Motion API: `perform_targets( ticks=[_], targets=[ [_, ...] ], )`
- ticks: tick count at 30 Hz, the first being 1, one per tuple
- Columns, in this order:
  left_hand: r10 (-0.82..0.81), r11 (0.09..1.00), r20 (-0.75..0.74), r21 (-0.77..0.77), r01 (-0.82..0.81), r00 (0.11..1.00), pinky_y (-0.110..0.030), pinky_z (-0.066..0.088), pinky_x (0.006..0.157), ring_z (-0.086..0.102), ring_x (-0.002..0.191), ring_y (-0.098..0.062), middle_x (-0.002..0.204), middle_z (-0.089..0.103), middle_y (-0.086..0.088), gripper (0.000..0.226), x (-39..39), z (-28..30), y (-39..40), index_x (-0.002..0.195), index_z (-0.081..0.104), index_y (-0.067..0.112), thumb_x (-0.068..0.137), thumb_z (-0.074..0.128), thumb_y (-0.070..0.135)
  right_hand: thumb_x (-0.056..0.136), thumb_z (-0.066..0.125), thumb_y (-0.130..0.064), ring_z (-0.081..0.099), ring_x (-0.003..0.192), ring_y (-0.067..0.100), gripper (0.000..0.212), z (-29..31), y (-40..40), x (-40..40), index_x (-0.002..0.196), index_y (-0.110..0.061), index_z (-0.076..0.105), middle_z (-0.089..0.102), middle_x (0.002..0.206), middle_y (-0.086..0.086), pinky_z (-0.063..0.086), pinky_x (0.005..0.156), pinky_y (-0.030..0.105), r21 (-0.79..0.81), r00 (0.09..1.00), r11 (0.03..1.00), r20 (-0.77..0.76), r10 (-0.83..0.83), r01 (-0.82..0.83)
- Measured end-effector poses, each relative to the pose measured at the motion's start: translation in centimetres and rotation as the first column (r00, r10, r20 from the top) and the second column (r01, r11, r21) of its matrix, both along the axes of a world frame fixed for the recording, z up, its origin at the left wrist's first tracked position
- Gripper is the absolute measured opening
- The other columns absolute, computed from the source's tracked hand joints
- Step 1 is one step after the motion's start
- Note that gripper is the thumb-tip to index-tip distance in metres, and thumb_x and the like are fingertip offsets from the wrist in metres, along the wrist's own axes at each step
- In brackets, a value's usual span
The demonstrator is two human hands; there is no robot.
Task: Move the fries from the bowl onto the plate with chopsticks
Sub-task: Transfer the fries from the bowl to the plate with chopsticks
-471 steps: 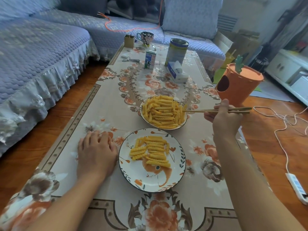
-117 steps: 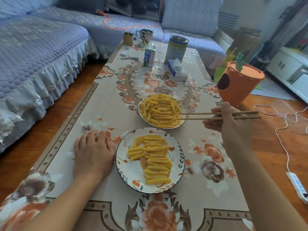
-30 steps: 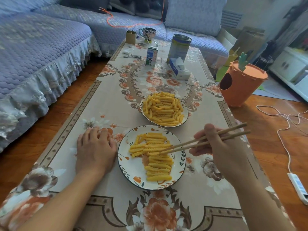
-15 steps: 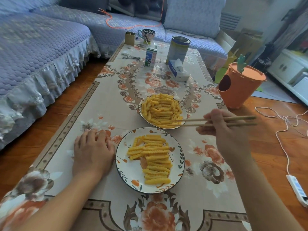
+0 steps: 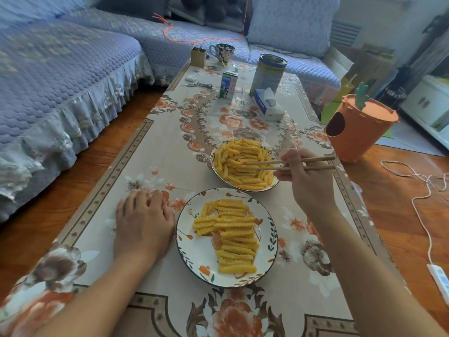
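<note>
A bowl (image 5: 220, 175) heaped with crinkle-cut fries (image 5: 239, 161) stands mid-table. In front of it a flowered plate (image 5: 194, 254) carries several fries (image 5: 230, 234) laid across its middle. My right hand (image 5: 306, 181) grips a pair of wooden chopsticks (image 5: 274, 165) beside the bowl's right rim; their tips reach into the fries in the bowl. My left hand (image 5: 143, 222) rests flat on the tablecloth just left of the plate, holding nothing.
At the far end of the table stand a tissue box (image 5: 267, 104), a tall tin (image 5: 268, 71), a milk carton (image 5: 228, 85), a mug (image 5: 222, 52) and scissors (image 5: 199, 83). An orange bin (image 5: 357, 127) stands off the right edge. A sofa (image 5: 56, 79) runs along the left.
My right hand has carried the chopsticks from the plate back up to the bowl, and the tips now sit in its fries. My left hand has stayed put.
</note>
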State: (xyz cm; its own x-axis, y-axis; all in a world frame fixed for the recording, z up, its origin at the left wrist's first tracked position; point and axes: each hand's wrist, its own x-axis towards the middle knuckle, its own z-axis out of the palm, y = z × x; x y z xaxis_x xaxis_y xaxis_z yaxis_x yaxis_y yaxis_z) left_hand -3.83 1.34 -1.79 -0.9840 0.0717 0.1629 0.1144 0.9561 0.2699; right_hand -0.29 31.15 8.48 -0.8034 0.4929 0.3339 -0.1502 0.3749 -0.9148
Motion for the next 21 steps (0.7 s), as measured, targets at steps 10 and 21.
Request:
perform_targets(
  ticks=[10,21],
  targets=[
    [-0.007,1.0,-0.013,-0.01,0.007,1.0,-0.053,0.031,0.117,0.044,0.136,-0.036,0.139,0.057,-0.017,0.043,-0.1,-0.1,-0.1,0.128,0.062,0.017,0.096,0.041,0.036,0.104,0.056,-0.029,0.074,0.061,0.029,0.031,0.0,0.5,-0.6,0.09,-0.005,0.07,0.071,0.079,0.024,0.063,0.059,0.034,-0.032,0.999,0.999,0.036,-0.017,0.018],
    [-0.001,1.0,0.014,-0.006,0.001,1.0,-0.052,0.027,0.121,0.039,0.141,-0.035,0.146,0.053,-0.015,0.04,0.0,0.0,0.0,0.134,0.058,0.018,0.099,0.046,0.034,0.093,0.052,-0.044,0.072,0.056,0.034,0.051,3.3,-2.5,5.1,0.089,0.005,0.066,0.071,0.061,0.015,0.063,0.053,0.036,-0.105,0.962,0.983,0.215,0.168,-0.148]
  ],
)
